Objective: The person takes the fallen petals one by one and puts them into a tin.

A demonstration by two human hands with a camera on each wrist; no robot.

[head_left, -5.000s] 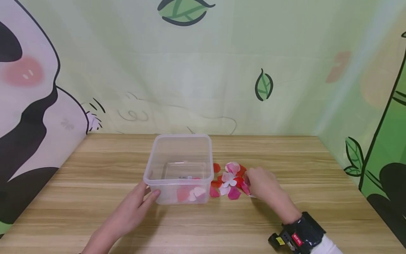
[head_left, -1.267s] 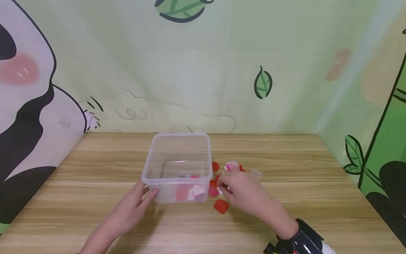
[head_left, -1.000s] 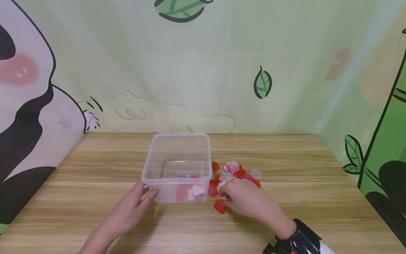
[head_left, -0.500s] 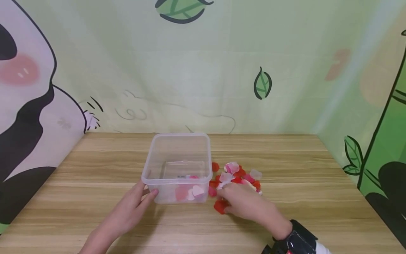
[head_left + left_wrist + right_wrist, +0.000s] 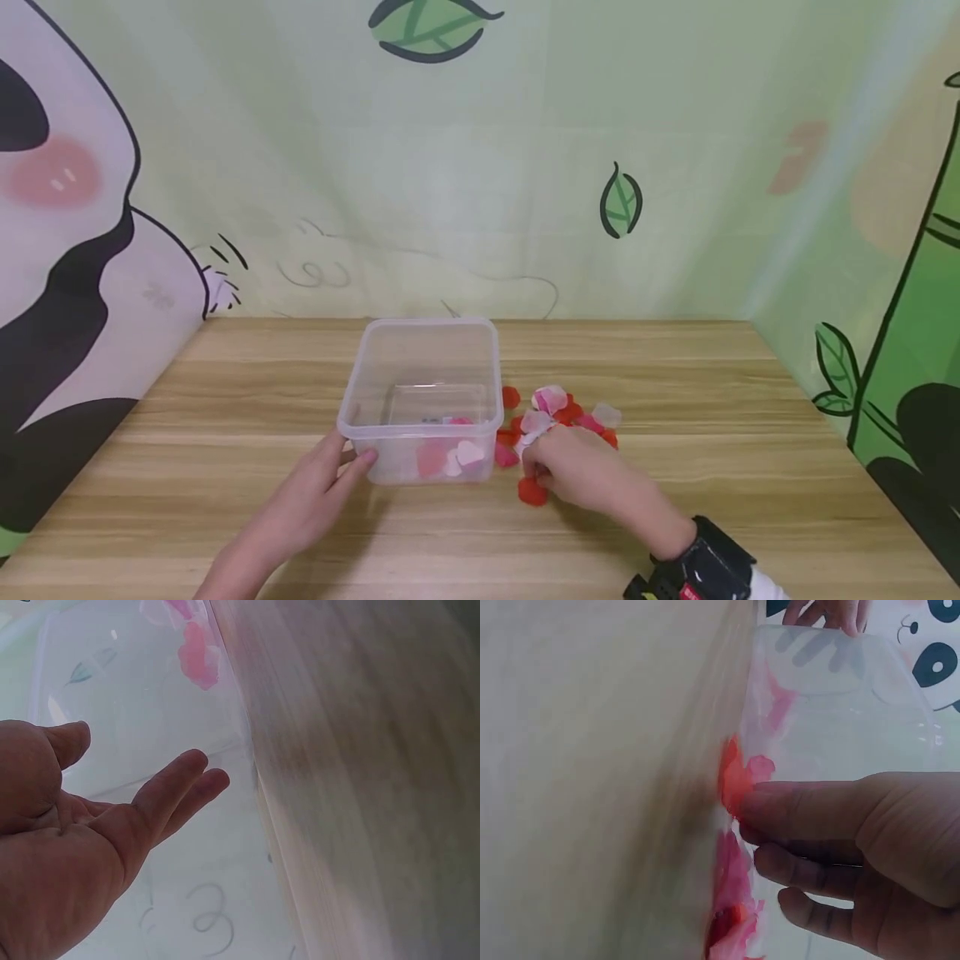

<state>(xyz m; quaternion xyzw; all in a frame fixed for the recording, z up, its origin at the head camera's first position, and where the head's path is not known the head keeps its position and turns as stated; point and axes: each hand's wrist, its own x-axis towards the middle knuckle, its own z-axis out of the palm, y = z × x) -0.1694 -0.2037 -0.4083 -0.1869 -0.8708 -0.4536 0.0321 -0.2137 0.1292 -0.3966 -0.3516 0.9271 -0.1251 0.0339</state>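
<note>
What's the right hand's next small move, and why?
Probably lift the front red petal toward the clear box: the right hand appears to pinch that petal, and the box, open on top, holds other petals.

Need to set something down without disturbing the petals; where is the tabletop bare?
The tabletop is bare between the clear box and the panda print, beyond the left hand, and between the loose petals and the right backdrop. It is crowded right of the box, where petals cluster and the right hand pinches a red petal.
</note>
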